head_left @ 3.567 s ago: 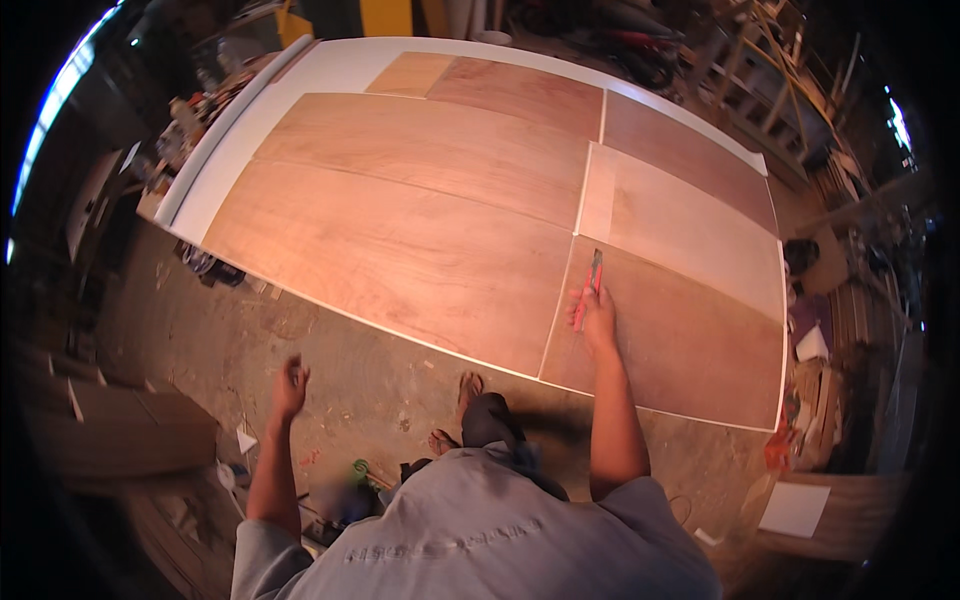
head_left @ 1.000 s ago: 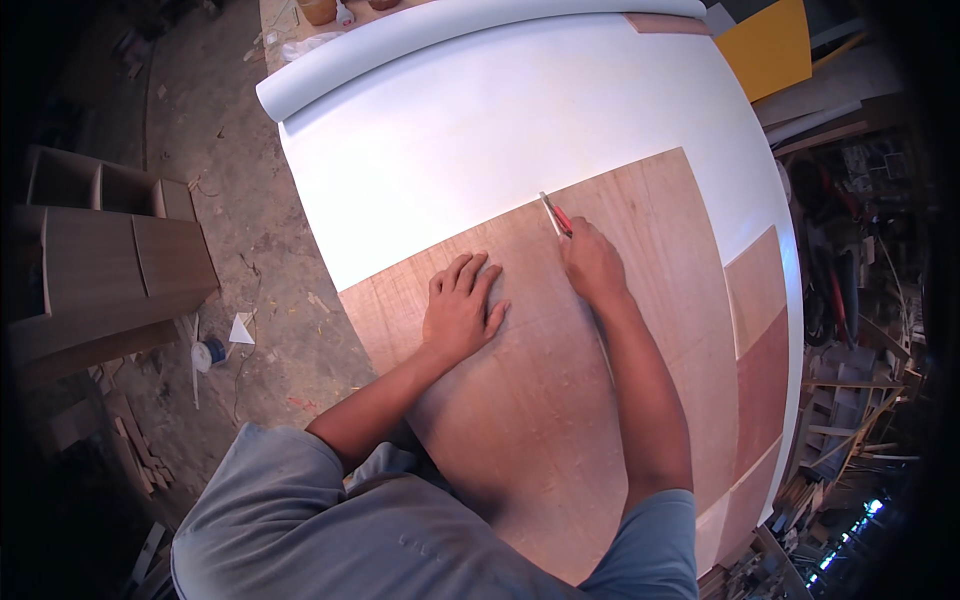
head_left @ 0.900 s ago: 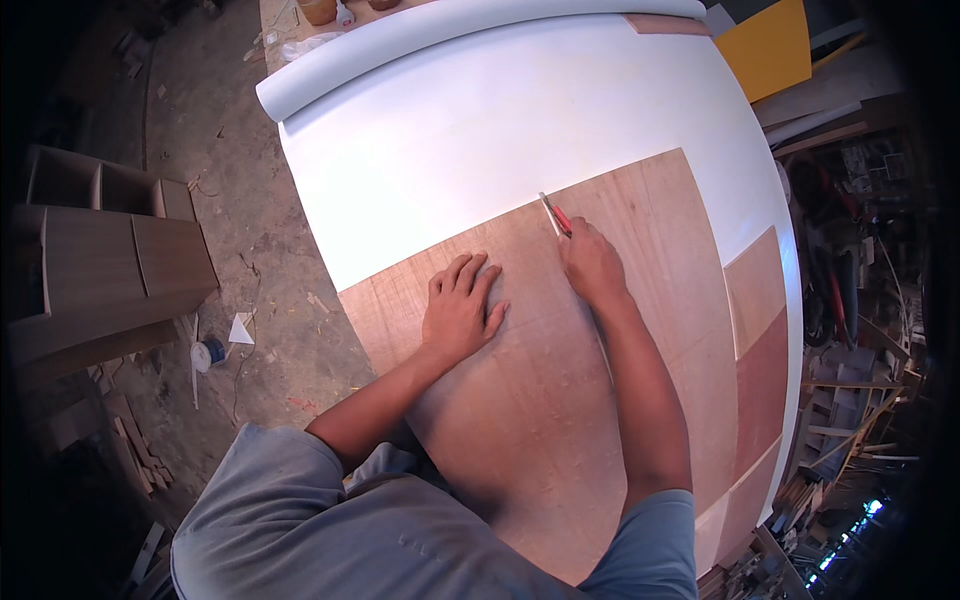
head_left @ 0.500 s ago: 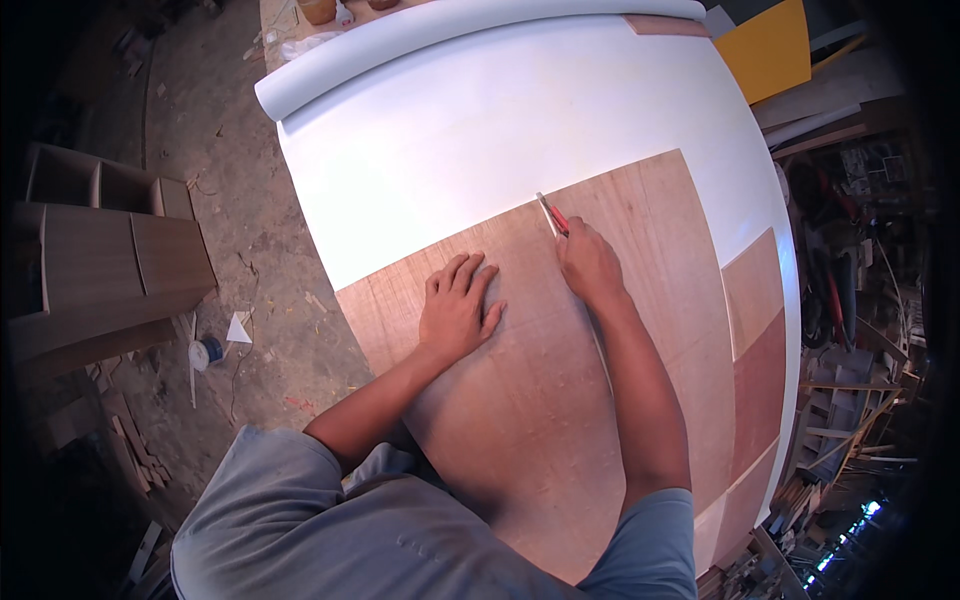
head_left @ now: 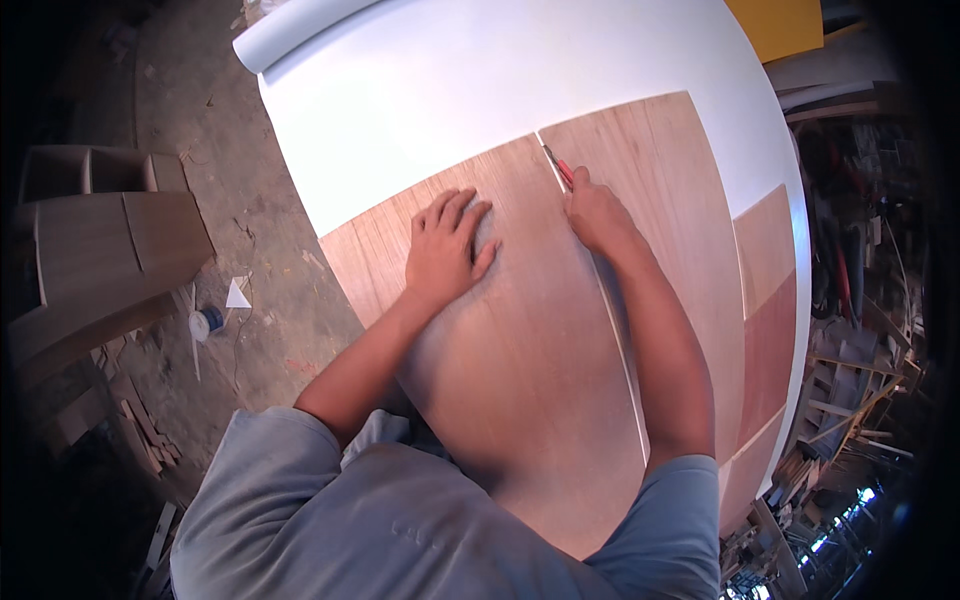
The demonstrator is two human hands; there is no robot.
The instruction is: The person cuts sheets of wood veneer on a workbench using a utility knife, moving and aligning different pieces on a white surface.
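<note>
Two thin wood sheets lie side by side on a white sheet (head_left: 400, 110), a narrow pale gap between them. On the left wood sheet (head_left: 520, 350) my left hand (head_left: 443, 245) rests palm down, its fingers apart. My right hand (head_left: 600, 215) grips a red utility knife (head_left: 564, 170); its tip is at the gap, just inside the far edge of the wood. The right wood sheet (head_left: 660, 180) extends beside my right forearm, which hides part of the gap.
At the far left the white sheet ends in a thick roll (head_left: 300, 32). Smaller brown wood pieces (head_left: 768, 335) lie along its right side. A yellow sheet (head_left: 775, 28) sits at the upper right. Left on the floor stand a wooden cabinet (head_left: 110, 235) and a blue-and-white spool (head_left: 206, 322).
My right hand has drawn the knife slightly toward me from the far edge along the gap. More of the gap shows. The left hand stays on the sheet, while the view has shifted.
</note>
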